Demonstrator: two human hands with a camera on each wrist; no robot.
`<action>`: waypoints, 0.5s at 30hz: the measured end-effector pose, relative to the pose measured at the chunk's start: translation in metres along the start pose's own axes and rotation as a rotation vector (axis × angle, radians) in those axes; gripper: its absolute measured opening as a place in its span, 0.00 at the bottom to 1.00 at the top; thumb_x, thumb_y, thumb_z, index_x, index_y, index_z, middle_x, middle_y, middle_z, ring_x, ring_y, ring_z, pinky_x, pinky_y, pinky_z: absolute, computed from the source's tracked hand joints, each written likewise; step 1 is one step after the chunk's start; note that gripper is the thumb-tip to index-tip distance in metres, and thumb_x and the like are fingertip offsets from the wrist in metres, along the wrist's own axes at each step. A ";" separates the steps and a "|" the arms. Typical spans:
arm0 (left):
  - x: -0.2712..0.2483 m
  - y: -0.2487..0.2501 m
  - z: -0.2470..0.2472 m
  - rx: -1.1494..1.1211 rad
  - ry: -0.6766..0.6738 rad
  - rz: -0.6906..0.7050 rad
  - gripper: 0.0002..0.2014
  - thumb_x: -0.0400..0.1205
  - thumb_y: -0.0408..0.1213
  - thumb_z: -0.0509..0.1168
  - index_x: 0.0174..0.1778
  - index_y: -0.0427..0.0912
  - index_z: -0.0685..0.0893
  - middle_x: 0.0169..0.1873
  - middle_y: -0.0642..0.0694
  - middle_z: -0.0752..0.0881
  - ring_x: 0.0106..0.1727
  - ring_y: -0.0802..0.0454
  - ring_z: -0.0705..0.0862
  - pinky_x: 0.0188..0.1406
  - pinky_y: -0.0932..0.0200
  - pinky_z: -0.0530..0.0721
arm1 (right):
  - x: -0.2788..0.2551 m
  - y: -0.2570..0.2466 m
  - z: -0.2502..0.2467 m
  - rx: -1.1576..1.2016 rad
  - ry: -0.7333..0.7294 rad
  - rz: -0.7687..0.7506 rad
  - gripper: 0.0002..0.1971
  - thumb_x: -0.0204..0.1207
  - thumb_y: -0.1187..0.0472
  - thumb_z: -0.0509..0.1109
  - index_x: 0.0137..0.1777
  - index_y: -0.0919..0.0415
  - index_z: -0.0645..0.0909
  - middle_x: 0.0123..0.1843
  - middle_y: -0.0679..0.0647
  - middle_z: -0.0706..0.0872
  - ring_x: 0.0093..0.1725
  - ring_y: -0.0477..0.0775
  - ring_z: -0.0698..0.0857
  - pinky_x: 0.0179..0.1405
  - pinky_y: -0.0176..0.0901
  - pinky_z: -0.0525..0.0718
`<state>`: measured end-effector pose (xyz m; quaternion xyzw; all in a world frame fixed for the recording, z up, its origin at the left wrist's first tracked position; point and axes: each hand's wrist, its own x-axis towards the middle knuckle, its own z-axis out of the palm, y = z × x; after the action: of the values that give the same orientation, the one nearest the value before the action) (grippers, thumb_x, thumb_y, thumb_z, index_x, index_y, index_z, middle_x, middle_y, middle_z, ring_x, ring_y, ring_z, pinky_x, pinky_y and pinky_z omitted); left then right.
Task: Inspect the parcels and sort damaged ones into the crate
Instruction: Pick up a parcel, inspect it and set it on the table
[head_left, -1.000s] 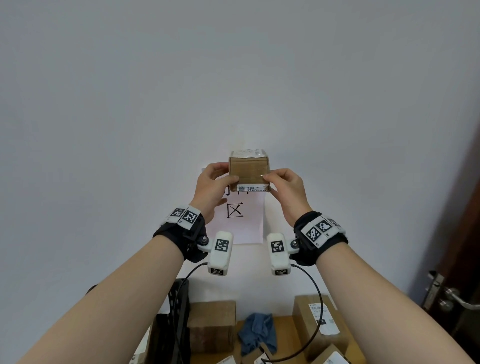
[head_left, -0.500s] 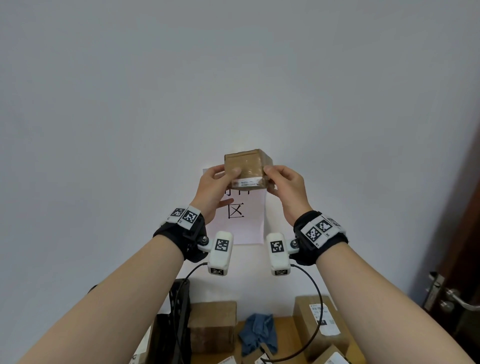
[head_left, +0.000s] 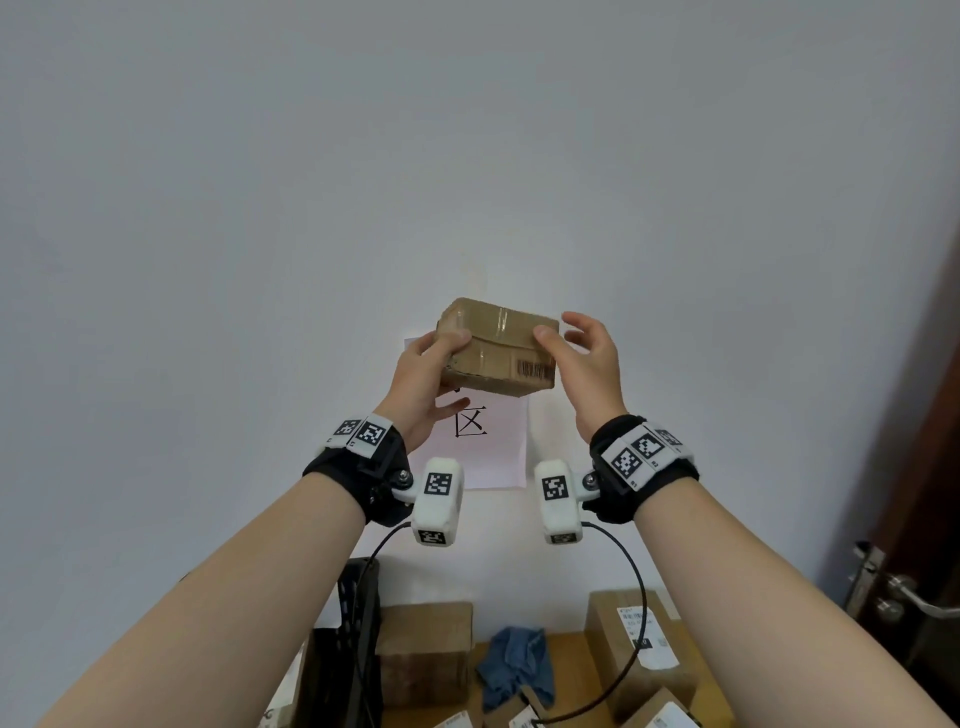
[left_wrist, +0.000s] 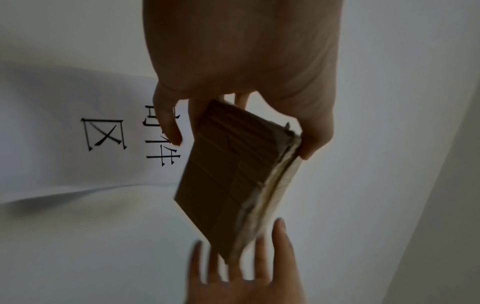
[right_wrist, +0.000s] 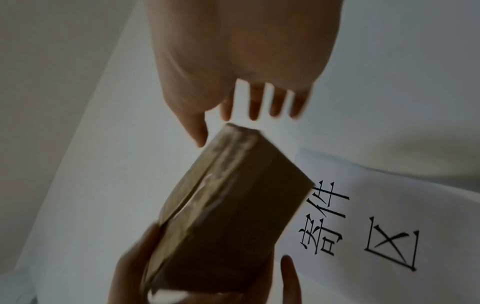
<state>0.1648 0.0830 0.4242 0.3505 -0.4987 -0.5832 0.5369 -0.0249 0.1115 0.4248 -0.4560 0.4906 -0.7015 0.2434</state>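
Observation:
A small brown taped cardboard parcel (head_left: 498, 345) is held up in front of the white wall, tilted, with a barcode on its near face. My left hand (head_left: 427, 375) grips its left end, thumb on top and fingers underneath. My right hand (head_left: 582, 353) is beside its right end with the fingers spread and straight; only the thumb is at the parcel's corner. In the left wrist view the parcel (left_wrist: 233, 174) shows a frayed, torn edge by my thumb. The right wrist view shows the parcel (right_wrist: 233, 205) just past my straight fingers. A black crate (head_left: 353, 649) stands low on the left.
A paper sign (head_left: 493, 447) with printed characters hangs on the wall behind the parcel. Below, a wooden table (head_left: 571, 675) carries several cardboard boxes (head_left: 423, 654) and a blue cloth (head_left: 514, 665). A door with a metal handle (head_left: 904, 597) is at the right.
The parcel has been turned and tilted, so its barcode face now points at me. My right hand has let go and opened; my left hand still grips it.

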 end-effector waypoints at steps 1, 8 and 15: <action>0.000 -0.001 0.000 -0.064 -0.020 -0.020 0.42 0.67 0.56 0.78 0.77 0.46 0.77 0.60 0.42 0.86 0.55 0.42 0.88 0.54 0.40 0.92 | 0.000 -0.002 -0.002 0.066 -0.041 0.079 0.24 0.75 0.44 0.79 0.69 0.45 0.79 0.66 0.50 0.85 0.64 0.51 0.86 0.66 0.54 0.85; 0.000 -0.003 -0.001 -0.221 -0.100 -0.041 0.24 0.81 0.48 0.71 0.70 0.40 0.81 0.57 0.39 0.80 0.55 0.41 0.82 0.65 0.27 0.87 | -0.008 -0.009 -0.004 0.266 -0.138 0.091 0.19 0.82 0.54 0.76 0.71 0.55 0.81 0.63 0.54 0.91 0.60 0.56 0.91 0.57 0.58 0.92; 0.003 -0.002 0.003 -0.083 0.011 -0.052 0.11 0.88 0.49 0.65 0.62 0.48 0.84 0.57 0.45 0.83 0.58 0.42 0.85 0.66 0.33 0.88 | -0.004 -0.001 -0.002 0.239 -0.093 0.063 0.38 0.64 0.43 0.87 0.72 0.51 0.78 0.70 0.55 0.87 0.62 0.53 0.91 0.58 0.51 0.92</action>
<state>0.1612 0.0809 0.4233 0.3439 -0.4616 -0.6152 0.5386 -0.0250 0.1164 0.4238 -0.4401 0.4057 -0.7252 0.3403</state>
